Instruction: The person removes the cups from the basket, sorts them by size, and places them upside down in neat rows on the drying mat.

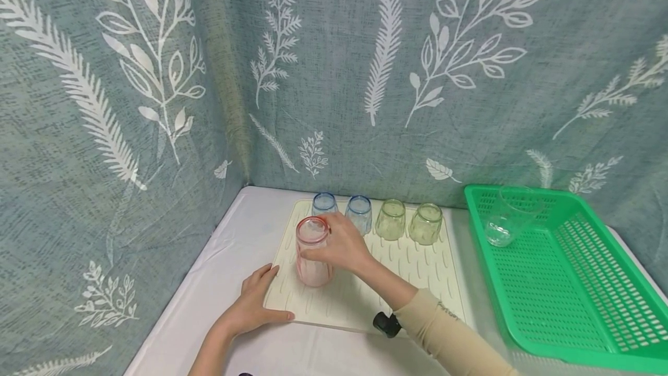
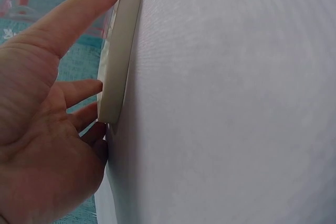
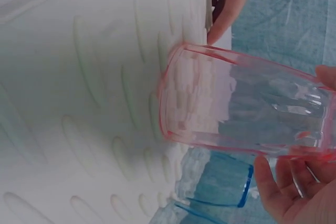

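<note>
My right hand [image 1: 344, 242] grips a tall clear glass with a red tint [image 1: 315, 263] near its upper end, thumb on one side and fingers on the other. In the right wrist view the glass's far end meets the cream ridged mat [image 3: 105, 103]. My left hand [image 1: 253, 300] lies at the mat's front left corner. Its spread fingers touch the left edge and its thumb the front edge, as the left wrist view shows. Behind the red glass stand two blue-tinted glasses [image 1: 359, 219], one partly hidden by my right hand, and two green-tinted glasses [image 1: 391, 222].
To the right of the mat stands a green plastic basket [image 1: 501, 306] with a clear glass [image 1: 501, 231] leaning inside. A white cloth [image 1: 313, 353] covers the table. Patterned curtains [image 1: 334, 74] hang behind and at the left. A black object [image 1: 387, 325] shows by my right sleeve.
</note>
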`<state>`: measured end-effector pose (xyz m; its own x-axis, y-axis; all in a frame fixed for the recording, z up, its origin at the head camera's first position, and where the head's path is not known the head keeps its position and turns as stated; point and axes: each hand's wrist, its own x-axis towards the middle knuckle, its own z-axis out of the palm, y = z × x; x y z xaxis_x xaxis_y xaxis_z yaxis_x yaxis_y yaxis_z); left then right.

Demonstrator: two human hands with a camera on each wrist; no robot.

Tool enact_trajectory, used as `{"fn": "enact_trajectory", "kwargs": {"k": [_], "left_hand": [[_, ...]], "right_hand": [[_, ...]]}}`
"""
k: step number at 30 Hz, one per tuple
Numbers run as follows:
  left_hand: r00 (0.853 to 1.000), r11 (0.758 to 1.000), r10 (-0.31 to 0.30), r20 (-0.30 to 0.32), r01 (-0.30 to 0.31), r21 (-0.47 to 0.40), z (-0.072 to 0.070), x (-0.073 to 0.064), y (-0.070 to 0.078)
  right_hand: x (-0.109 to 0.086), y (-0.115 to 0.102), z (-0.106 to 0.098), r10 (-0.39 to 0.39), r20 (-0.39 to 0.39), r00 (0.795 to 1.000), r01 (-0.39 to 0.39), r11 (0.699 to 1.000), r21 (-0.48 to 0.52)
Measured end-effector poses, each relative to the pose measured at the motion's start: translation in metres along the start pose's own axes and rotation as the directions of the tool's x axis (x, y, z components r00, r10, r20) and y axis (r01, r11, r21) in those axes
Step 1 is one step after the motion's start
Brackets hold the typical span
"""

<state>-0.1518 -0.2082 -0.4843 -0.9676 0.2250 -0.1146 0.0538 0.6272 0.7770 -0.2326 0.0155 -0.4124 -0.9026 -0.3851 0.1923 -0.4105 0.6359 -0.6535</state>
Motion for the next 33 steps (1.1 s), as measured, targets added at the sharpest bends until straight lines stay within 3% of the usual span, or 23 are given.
{"fn": "enact_trajectory", "kwargs": {"k": [12, 18, 26, 33], "left_hand": [[1.000, 1.000, 0.002, -0.001, -0.002, 0.011, 0.001, 0.001, -0.002], [1.000, 1.000, -0.002, 0.002, 0.002, 0.008, 0.000, 0.001, -0.002], [1.000, 1.000, -0.003, 0.007, 0.003, 0.015, 0.001, 0.000, 0.002], [1.000, 1.000, -0.012, 0.014, 0.012, 0.025, 0.001, -0.001, 0.003]], "right_hand": [[-0.003, 0.003, 0.003, -0.009, 0.003, 1.000, 0.009, 0.999, 0.035], [-0.011, 0.005, -0.006, -0.028, 0.008, 1.000, 0.027, 0.995, 0.096], [-0.033, 0.016, -0.043, -0.016, -0.018, 1.000, 0.019, 0.990, 0.143], [-0.054, 0.026, -0.095, 0.000, -0.097, 0.995, 0.020, 0.979, 0.204]]}}
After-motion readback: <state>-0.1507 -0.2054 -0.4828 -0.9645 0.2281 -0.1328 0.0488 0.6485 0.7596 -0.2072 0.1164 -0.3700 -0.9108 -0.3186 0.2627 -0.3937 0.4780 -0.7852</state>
